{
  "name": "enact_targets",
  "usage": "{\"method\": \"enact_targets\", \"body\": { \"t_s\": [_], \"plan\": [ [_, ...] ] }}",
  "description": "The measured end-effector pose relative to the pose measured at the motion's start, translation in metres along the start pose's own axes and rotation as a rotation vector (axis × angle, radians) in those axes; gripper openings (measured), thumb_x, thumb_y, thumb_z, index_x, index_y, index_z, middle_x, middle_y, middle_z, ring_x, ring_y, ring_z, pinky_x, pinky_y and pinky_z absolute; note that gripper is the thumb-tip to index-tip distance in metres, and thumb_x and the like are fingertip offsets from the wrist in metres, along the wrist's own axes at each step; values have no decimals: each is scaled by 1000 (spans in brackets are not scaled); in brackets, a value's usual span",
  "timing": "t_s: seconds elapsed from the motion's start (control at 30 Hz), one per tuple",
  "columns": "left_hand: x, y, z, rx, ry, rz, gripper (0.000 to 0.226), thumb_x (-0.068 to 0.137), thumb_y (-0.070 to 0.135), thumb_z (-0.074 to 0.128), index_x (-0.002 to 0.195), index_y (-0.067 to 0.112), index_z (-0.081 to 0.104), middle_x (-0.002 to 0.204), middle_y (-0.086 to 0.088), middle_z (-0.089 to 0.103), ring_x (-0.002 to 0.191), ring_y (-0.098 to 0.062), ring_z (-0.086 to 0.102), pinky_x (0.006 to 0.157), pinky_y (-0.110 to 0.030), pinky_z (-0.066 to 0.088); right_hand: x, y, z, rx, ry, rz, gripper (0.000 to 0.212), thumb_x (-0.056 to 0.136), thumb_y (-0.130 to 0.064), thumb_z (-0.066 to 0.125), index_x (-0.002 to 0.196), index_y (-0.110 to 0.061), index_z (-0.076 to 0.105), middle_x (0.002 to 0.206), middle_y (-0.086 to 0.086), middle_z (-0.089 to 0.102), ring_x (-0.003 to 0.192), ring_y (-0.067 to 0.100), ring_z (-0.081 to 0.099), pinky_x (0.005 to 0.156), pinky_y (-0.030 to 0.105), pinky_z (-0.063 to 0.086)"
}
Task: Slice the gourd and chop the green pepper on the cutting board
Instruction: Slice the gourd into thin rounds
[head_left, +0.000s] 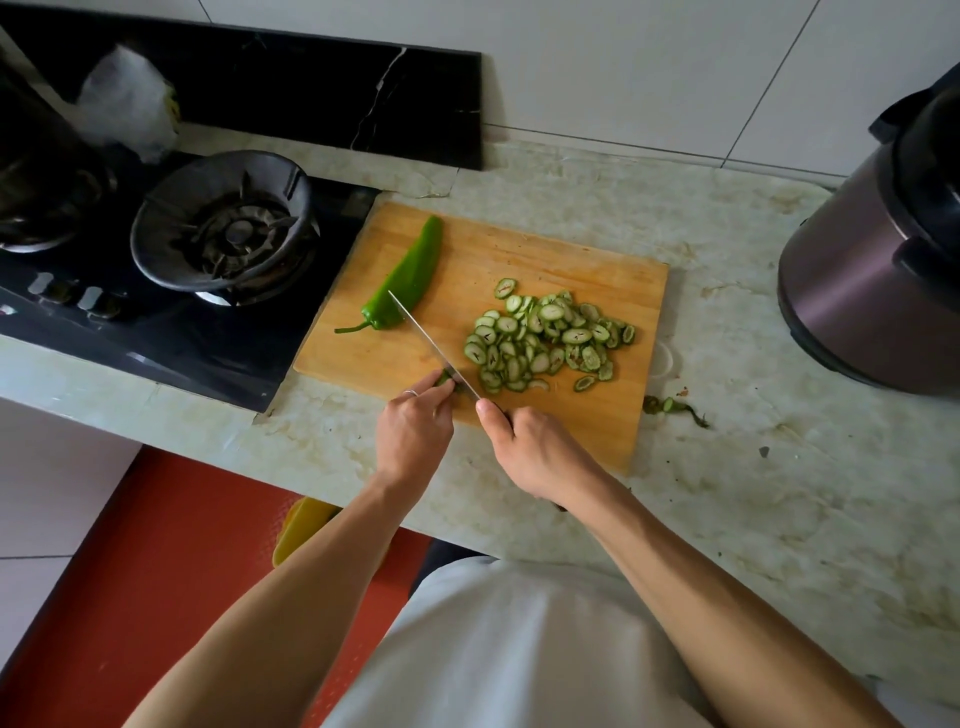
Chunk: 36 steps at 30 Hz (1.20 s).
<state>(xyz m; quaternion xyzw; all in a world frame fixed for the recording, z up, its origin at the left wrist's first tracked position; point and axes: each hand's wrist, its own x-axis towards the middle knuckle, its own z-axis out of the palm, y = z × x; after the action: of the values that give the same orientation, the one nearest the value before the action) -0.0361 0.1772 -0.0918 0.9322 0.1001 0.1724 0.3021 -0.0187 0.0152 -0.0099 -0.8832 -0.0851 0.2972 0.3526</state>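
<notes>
Pale marble countertop (727, 493) ran beside a black gas hob (156, 332), and on it lay the wooden cutting board (519, 260). From the head view, the left hand (413, 434) pinched the last small gourd end (445, 382) between curled fingertips (441, 378) near the board's front edge, a ring on one finger. The right hand (535, 452) was clamped round the handle of the kitchen knife (434, 345), thumb lying along the top, and the blade ran away from the fingers toward the whole green pepper (405, 280), which lay uncut well beyond the left fingertips. Just past the right hand's knuckles, to their outer side, the heap of gourd slices (545, 338) was spread over the board. A gourd scrap (672, 406) lay off the board, and an electric cooker (878, 270) stood farther out. The slicing looked almost done; with so short a stub, the safest course seemed to be tucking the fingertips back, keeping the blade flat against the knuckles, and perhaps discarding the stub before drawing the pepper in.
</notes>
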Motion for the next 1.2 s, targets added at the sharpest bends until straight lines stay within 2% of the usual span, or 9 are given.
{"method": "enact_targets", "body": {
  "t_s": [0.13,0.33,0.47,0.53,0.63,0.8,0.93,1.1,1.2],
  "plan": [
    [1,-3,0,-20,3,-6,26,83,3,66,101,14,80,117,-2,73,82,-24,74,72,-37,61,10,-11,3,4,5,-16,67,102,-58,27,89,-3,62,91,18,67,82,32,64,66,37,51],
    [0,0,0,-50,7,-68,26,83,1,67,104,12,80,118,-4,73,87,-23,74,78,-36,61,0,10,4,-34,-4,14,63,101,-60,27,72,-11,52,82,13,64,71,26,57,64,29,36],
    [0,-7,3,-47,-34,-48,32,87,19,54,105,16,80,120,1,72,89,-20,74,76,-36,60,8,5,10,-35,9,-23,63,102,-58,27,70,-11,52,76,12,62,72,28,59,63,30,37],
    [0,-10,4,-43,-39,-50,35,86,25,51,105,19,80,120,2,72,89,-19,74,77,-36,60,13,1,12,-41,25,-45,66,103,-57,26,76,-7,59,77,12,63,74,29,61,63,29,38],
    [0,-9,3,-50,-33,-55,33,86,23,52,104,19,80,119,3,73,89,-17,74,78,-36,60,19,-2,13,-48,39,-54,69,103,-56,26,93,-2,67,87,16,68,79,29,62,65,29,41],
    [0,-6,2,-94,-8,-98,28,87,17,59,104,17,80,117,5,73,87,-14,73,77,-34,60,8,11,14,-76,19,-24,65,102,-59,26,74,-9,56,72,8,61,66,25,58,60,30,38],
    [-2,-4,5,-80,15,-93,24,86,4,68,105,14,80,119,0,72,90,-18,74,80,-31,60,6,15,12,-95,26,-12,64,101,-60,26,78,-9,56,76,10,61,67,25,57,61,29,37],
    [-2,-6,3,-81,-4,-76,27,86,7,66,108,16,79,121,1,72,91,-17,74,82,-35,60,11,11,15,-100,25,-38,63,102,-60,25,70,-12,52,69,7,59,63,24,57,59,30,38],
    [-3,-4,4,-86,1,-87,25,87,7,67,108,15,79,120,1,72,92,-16,74,82,-36,60,7,14,14,-88,26,-13,64,101,-61,26,77,-10,56,78,11,65,68,25,59,61,30,39]
  ]
}}
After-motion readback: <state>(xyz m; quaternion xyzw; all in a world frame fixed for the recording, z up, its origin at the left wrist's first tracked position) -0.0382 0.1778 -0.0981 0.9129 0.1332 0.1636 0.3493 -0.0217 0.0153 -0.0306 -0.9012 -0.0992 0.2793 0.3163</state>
